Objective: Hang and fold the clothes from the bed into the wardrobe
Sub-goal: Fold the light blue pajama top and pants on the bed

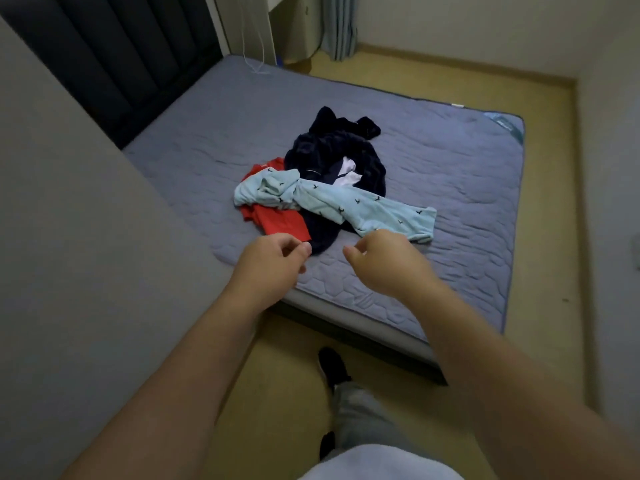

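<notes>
My left hand (273,265) and right hand (384,261) hover empty, loosely curled, at the bed's (450,161) near edge. Heaped there: one red garment (280,220), one pale-blue garment (346,202), one navy garment (332,147).

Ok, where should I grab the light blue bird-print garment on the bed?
Take the flat free end of the light blue bird-print garment, coming from the near bed edge. It lies over the red garment and the navy fleece garment, and that end rests alone on the grey-blue quilted mattress, so it should lift clear.

Open mattress (450,174) right of and beyond the clothes pile (332,157); grey wall (69,237) crowding the left, headboard (114,57) behind.
</notes>
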Demonstrator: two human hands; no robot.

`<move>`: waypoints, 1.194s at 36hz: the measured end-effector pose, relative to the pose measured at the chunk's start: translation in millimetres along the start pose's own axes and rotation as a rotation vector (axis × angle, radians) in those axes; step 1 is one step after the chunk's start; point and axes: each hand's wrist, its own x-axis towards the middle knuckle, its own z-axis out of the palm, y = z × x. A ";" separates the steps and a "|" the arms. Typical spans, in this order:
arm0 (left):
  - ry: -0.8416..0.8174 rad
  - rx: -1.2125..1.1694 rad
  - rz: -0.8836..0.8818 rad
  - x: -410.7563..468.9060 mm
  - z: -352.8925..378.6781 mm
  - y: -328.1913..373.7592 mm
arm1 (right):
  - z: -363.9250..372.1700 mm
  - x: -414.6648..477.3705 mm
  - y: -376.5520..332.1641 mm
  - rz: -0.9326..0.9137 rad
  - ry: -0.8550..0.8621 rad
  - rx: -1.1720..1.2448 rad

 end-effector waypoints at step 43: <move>-0.088 -0.836 -1.018 410.2 82.0 -241.8 | 294.5 581.5 113.5 0.790 -0.069 1.129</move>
